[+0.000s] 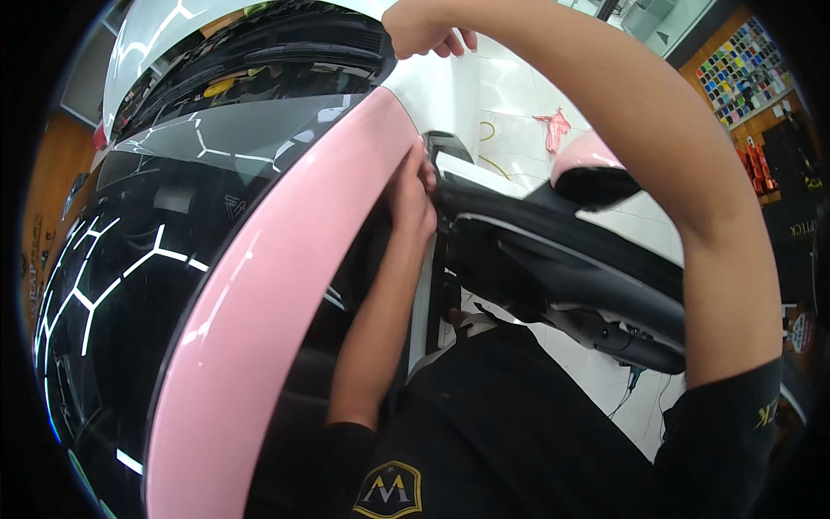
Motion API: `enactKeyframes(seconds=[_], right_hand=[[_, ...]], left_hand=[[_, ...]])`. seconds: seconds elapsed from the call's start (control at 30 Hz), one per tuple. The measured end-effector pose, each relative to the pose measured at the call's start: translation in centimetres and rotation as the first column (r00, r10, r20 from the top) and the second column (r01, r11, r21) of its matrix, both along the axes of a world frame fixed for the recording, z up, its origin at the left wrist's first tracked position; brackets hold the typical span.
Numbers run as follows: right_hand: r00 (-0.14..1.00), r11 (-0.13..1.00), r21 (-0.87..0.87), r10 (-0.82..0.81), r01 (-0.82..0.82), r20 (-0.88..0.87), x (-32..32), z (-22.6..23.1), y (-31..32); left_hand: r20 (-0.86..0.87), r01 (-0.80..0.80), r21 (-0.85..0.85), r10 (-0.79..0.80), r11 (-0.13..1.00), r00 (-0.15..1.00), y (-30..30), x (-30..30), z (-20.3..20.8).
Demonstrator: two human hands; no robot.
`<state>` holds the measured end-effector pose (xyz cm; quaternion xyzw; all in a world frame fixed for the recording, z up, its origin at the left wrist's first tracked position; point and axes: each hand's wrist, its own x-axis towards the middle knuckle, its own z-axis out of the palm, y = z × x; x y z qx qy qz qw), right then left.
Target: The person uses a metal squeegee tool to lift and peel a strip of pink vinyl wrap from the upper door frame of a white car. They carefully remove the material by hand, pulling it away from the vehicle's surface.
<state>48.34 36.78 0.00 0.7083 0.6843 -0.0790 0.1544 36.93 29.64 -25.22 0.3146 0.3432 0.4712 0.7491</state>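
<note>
A pink strip of the car's windshield pillar (pixel 268 251) curves from the lower left up to the base of the windshield (pixel 130 199). At its narrow upper end my left hand (pixel 413 195) touches the edge by the door opening, one finger reaching along it and the others curled. Higher up, my right hand (pixel 424 30) rests with bent fingers at the windshield's lower corner, over the white fender (pixel 432 95). Whatever either hand pinches is too small or hidden to make out.
The car door (pixel 562 268) stands open on my right, with a pink-capped side mirror (pixel 592 169). Crumpled pink film (pixel 556 130) lies on the tiled floor beyond. Colour swatches (pixel 743 73) and red tools (pixel 761 169) hang at the far right. Cables (pixel 635 381) trail below the door.
</note>
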Motion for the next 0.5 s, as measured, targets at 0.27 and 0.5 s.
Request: enactKeyframes(seconds=[0.27, 0.5], right_hand=[[0.906, 0.683, 0.723, 0.239, 0.1, -0.351, -1.9, -3.5, -11.9], [0.468, 0.824, 0.245, -0.027, 0.51, -0.883, -6.6, -29.7, -41.7]], left_hand=[[-0.023, -0.058, -0.155, 0.055, 0.986, 0.998, -0.5, 1.5, -1.3], [-0.242, 0.204, 0.004, -0.197, 0.979, 0.95, -4.7, -7.0, -3.2]])
